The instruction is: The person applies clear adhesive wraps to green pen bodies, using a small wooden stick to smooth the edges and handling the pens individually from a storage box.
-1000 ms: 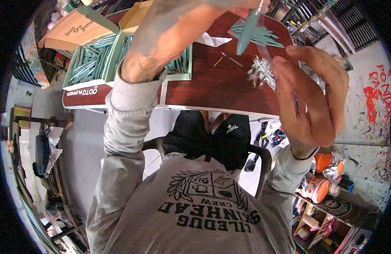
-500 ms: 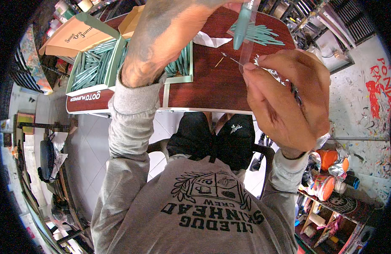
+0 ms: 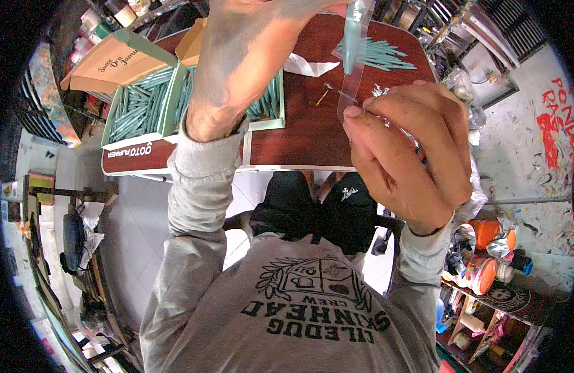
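At the top of the view, my left hand [image 3: 256, 37] holds a teal tapered stick [image 3: 353, 50] that sits inside a narrow clear plastic sleeve [image 3: 347, 102]. Its fingertips are partly cut off by the upper edge. My right hand [image 3: 414, 143] pinches the lower end of the same sleeve between thumb and index finger, below the stick's point. Beyond the hands, a loose pile of teal sticks [image 3: 383, 55] lies on the dark red table [image 3: 299, 149]. A thin wooden sliver [image 3: 322, 96] and a white paper strip [image 3: 310, 66] are closer in.
Left of my forearm stands an open pale green box [image 3: 167, 121] full of teal sticks; another, partly hidden by the arm, is beside it. Orange-lidded jars [image 3: 481, 273] stand on a low shelf at right. A cluttered rack [image 3: 69, 230] lines the left.
My right hand has shifted slightly left and down, and the sleeve's lower end now slants left with it. The left hand still grips the stick and sleeve.
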Demonstrator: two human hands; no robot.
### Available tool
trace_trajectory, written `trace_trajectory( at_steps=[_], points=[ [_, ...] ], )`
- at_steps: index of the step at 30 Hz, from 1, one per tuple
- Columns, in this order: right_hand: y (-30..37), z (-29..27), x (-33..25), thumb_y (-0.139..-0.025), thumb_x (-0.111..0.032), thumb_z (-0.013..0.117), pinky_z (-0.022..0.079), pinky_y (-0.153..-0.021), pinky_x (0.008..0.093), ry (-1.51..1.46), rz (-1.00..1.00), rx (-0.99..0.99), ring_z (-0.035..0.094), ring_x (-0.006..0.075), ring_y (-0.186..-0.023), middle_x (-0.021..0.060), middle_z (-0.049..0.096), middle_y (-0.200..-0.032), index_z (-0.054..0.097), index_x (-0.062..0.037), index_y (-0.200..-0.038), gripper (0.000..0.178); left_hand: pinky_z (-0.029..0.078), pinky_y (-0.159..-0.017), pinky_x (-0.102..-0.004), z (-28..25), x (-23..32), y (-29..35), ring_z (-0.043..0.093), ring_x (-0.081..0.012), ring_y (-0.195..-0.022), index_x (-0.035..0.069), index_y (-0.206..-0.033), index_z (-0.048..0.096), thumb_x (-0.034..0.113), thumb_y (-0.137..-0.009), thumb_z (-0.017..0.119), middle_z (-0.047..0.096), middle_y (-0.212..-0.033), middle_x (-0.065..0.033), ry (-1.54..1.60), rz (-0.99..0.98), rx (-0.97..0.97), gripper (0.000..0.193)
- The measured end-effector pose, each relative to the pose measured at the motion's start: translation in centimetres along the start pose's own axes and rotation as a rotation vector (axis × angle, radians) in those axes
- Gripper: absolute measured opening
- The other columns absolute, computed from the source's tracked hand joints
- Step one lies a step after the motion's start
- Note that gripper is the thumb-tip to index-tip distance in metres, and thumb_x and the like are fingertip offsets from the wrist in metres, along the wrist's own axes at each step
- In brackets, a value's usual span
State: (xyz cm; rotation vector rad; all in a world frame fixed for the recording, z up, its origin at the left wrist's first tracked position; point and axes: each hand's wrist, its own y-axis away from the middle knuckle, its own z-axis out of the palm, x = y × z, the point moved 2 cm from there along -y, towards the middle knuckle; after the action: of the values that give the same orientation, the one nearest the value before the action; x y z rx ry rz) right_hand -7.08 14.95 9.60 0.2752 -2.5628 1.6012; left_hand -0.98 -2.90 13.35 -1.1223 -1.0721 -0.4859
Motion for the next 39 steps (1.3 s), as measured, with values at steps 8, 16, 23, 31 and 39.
trace_trajectory(
  at_steps=[8, 16, 23, 31, 39],
  points=[
    [0.2, 0.1, 0.0, -0.061, -0.004, 0.076, 0.053, -0.071, 0.0418, 0.020, -0.014, -0.016, 0.064, 0.0257, -0.080, 0.0066, 0.066, -0.088, 0.073, -0.0063, -0.086, 0.025, 0.050, -0.071, -0.0241, 0.8, 0.8, 0.4, 0.064, -0.0100, -0.076, -0.003, -0.099, 0.075, 0.015, -0.092, 0.069, 0.074, -0.087, -0.0089, 0.120, 0.032, 0.077, 0.020],
    [2.5, 0.6, -1.4, -0.062, -0.012, 0.071, 0.052, -0.071, 0.0383, -0.170, 0.307, -0.430, 0.063, 0.0271, -0.082, 0.0086, 0.061, -0.096, 0.065, -0.0056, -0.083, 0.022, 0.049, -0.064, -0.0195, 0.9, -0.8, 0.2, 0.059, -0.0023, -0.075, 0.001, -0.099, 0.076, 0.016, -0.087, 0.078, 0.073, -0.085, -0.0005, -0.049, 0.258, 0.151, 0.019],
    [8.1, 3.2, -0.4, -0.088, -0.008, 0.063, 0.048, -0.060, 0.0273, -1.250, 0.903, -0.107, 0.059, 0.0138, -0.070, 0.0089, 0.063, -0.085, 0.056, -0.0059, -0.102, 0.016, 0.046, -0.066, -0.0230, 1.0, -1.9, 0.5, 0.060, -0.0075, -0.075, 0.001, -0.096, 0.077, 0.012, -0.083, 0.080, 0.073, -0.083, -0.0059, -0.002, 0.248, 0.182, 0.017],
    [2.0, 1.6, 1.2, -0.103, -0.026, 0.050, 0.028, -0.055, 0.0196, -1.229, 1.186, -0.153, 0.036, 0.0021, -0.060, -0.0071, 0.050, -0.078, 0.058, -0.0069, -0.121, 0.027, 0.054, -0.083, -0.0281, 1.5, -2.1, 0.4, 0.067, -0.0151, -0.092, -0.002, -0.102, 0.072, 0.006, -0.089, 0.073, 0.073, -0.104, -0.0128, -0.144, 0.150, 0.098, 0.015],
    [1.2, 3.2, 1.4, -0.103, -0.024, 0.054, 0.029, -0.055, 0.0203, -1.238, 1.095, -0.019, 0.038, 0.0014, -0.062, -0.0081, 0.047, -0.073, 0.062, -0.0059, -0.109, 0.021, 0.050, -0.073, -0.0252, 1.6, -1.5, 0.4, 0.061, -0.0094, -0.082, 0.000, -0.105, 0.074, 0.012, -0.088, 0.076, 0.071, -0.094, -0.0086, 0.095, 0.098, 0.083, 0.021]
  ],
)
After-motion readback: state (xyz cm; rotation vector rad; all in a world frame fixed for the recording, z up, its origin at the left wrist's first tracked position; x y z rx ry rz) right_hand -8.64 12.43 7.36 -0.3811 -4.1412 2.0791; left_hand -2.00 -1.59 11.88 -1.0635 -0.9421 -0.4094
